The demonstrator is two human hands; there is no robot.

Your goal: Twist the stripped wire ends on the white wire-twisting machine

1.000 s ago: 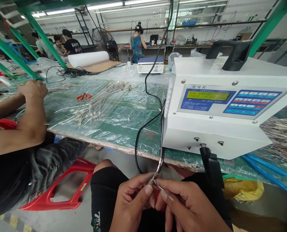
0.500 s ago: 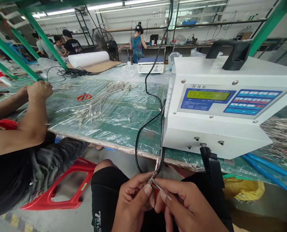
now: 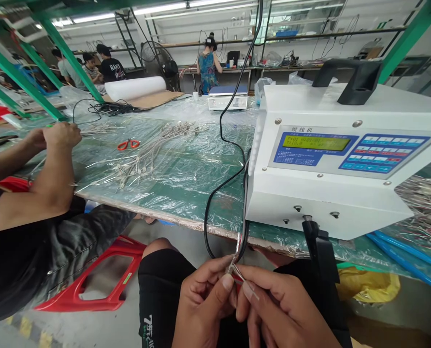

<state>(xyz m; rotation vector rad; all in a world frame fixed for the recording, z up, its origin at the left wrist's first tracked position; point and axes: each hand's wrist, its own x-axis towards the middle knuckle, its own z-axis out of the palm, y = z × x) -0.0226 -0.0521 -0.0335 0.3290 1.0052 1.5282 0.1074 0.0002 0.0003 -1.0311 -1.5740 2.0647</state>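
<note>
Over my lap, my left hand [image 3: 210, 299] pinches a thin cable [image 3: 230, 268] between thumb and fingers. The cable's bared end, with a silvery braid and fine red and white wires [image 3: 239, 244], points up toward the table edge. Close beside it, the thumb and forefinger of my right hand [image 3: 269, 302] are closed on a slim silvery piece [image 3: 239, 274]. One end of that piece meets the cable at the braid; whether it is a pointed tool or a strand of the braid I cannot tell. The other fingers are curled and partly hidden.
A white machine [image 3: 331, 193] with a display and keypad stands at right, a black arm [image 3: 319, 246] hanging below it. Black cords [image 3: 210, 203] loop over the table edge. Orange-handled scissors [image 3: 128, 144] and bundled cables [image 3: 143, 157] lie left. A co-worker's arm [image 3: 58, 169] is beside me.
The view has shifted slightly. My right fingers have moved a little along the slim silvery piece, close to the braid. My left hand keeps its pinch on the cable.
</note>
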